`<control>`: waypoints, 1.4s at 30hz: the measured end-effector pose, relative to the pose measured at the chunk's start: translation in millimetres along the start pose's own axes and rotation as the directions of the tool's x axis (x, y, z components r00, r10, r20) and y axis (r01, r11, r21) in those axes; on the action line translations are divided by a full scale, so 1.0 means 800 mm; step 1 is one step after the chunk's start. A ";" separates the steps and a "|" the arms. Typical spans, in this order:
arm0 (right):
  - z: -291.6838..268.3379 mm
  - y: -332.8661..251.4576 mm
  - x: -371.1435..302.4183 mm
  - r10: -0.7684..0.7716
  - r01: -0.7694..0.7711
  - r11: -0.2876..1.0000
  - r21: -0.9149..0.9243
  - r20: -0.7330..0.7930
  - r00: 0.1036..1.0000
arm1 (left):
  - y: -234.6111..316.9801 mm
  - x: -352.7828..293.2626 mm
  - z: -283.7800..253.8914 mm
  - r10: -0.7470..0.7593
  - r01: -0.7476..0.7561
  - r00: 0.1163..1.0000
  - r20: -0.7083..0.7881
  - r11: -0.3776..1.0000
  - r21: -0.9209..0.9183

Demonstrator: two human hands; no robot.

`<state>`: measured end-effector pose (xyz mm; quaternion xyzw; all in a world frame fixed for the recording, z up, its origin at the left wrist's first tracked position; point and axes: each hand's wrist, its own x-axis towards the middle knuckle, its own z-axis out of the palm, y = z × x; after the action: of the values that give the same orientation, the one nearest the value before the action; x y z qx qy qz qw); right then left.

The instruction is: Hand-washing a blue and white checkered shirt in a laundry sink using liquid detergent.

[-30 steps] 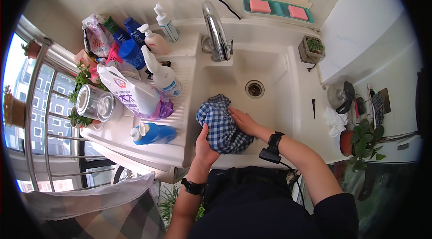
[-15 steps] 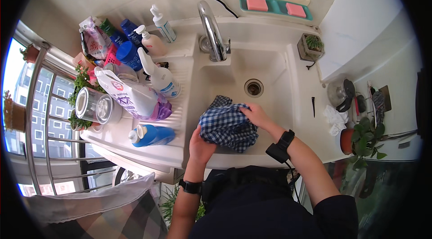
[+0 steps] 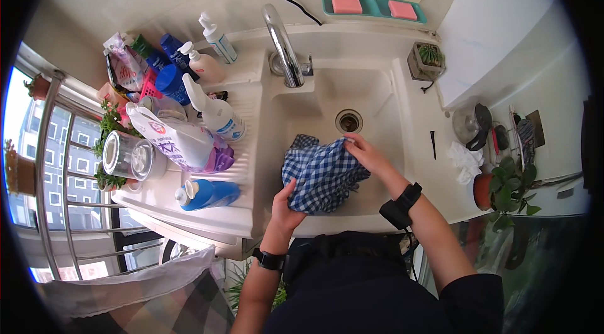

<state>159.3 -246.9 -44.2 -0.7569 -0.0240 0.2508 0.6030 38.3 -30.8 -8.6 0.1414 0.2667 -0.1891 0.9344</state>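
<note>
A bunched blue-and-white checked cloth (image 3: pixel 324 173) is in the near part of the white sink basin (image 3: pixel 390 120). It could be a garment, but its folds hide the shape. My right hand (image 3: pixel 368 154) pinches the cloth's upper right edge between thumb and fingers. At the lower left of the cloth is my left hand (image 3: pixel 286 211), its thumb raised along the near side and its fingers tucked under the fabric, partly hidden. Beyond the cloth, the round drain (image 3: pixel 348 121) is uncovered. A chrome faucet (image 3: pixel 284 47) arches over the basin's back left corner.
On the ribbed drainboard at left stand a blue bottle (image 3: pixel 207 194), a white-and-purple detergent pouch (image 3: pixel 182 145), a white spray bottle (image 3: pixel 220 117) and several pump bottles. Right of the basin are a small cactus pot (image 3: pixel 428 60), crumpled white tissue (image 3: pixel 467 161) and a leafy potted plant (image 3: pixel 509 189).
The cloth's right edge has been lifted and drawn out, so its top is broader and smoother. My left hand has shifted slightly right and lower against it. The whole view has shifted slightly.
</note>
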 end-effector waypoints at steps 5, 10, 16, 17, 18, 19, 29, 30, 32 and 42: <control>0.011 0.056 -0.012 0.058 -0.140 0.965 0.220 0.343 0.938 | -0.001 -0.003 -0.001 0.075 -0.069 0.992 0.099 0.995 -0.068; 0.042 0.068 -0.022 0.116 0.008 0.952 -0.305 0.383 0.916 | -0.002 -0.007 0.000 0.126 -0.124 0.987 0.103 0.992 -0.020; -0.011 0.010 -0.035 0.076 -0.136 0.686 0.715 0.115 0.990 | 0.017 -0.005 -0.008 0.395 -0.403 0.915 0.080 0.884 0.239; -0.023 0.004 -0.038 0.077 -0.138 0.686 0.715 0.117 0.990 | 0.019 -0.004 -0.007 0.519 -0.523 0.844 0.136 0.738 0.426; -0.034 -0.002 -0.042 0.072 -0.151 0.656 0.739 0.138 0.988 | 0.020 -0.003 -0.003 0.539 -0.541 0.833 0.126 0.745 0.391; -0.044 -0.011 -0.049 0.068 -0.160 0.627 0.763 0.151 0.986 | 0.021 0.001 -0.003 0.534 -0.538 0.835 0.128 0.748 0.389; -0.096 -0.059 -0.105 -0.199 0.027 0.563 0.826 0.104 0.974 | 0.035 0.062 -0.046 0.188 -0.211 0.977 -0.104 0.928 -0.306; -0.099 -0.058 -0.111 -0.178 0.048 0.569 0.821 0.066 0.982 | 0.032 0.068 -0.048 0.132 -0.155 0.986 -0.101 0.950 -0.272; -0.108 -0.052 -0.118 -0.191 0.088 0.534 0.841 0.019 0.981 | 0.026 0.075 -0.040 0.014 -0.053 0.988 -0.156 0.966 -0.252; -0.134 -0.052 -0.137 -0.121 0.097 0.543 0.834 -0.037 0.992 | 0.035 0.064 -0.025 -0.054 0.054 0.999 0.006 0.997 -0.058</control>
<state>118.6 -369.0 48.1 -0.3742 0.0434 0.2038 0.9037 82.0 -13.4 -48.6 0.1066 0.2738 -0.2066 0.9333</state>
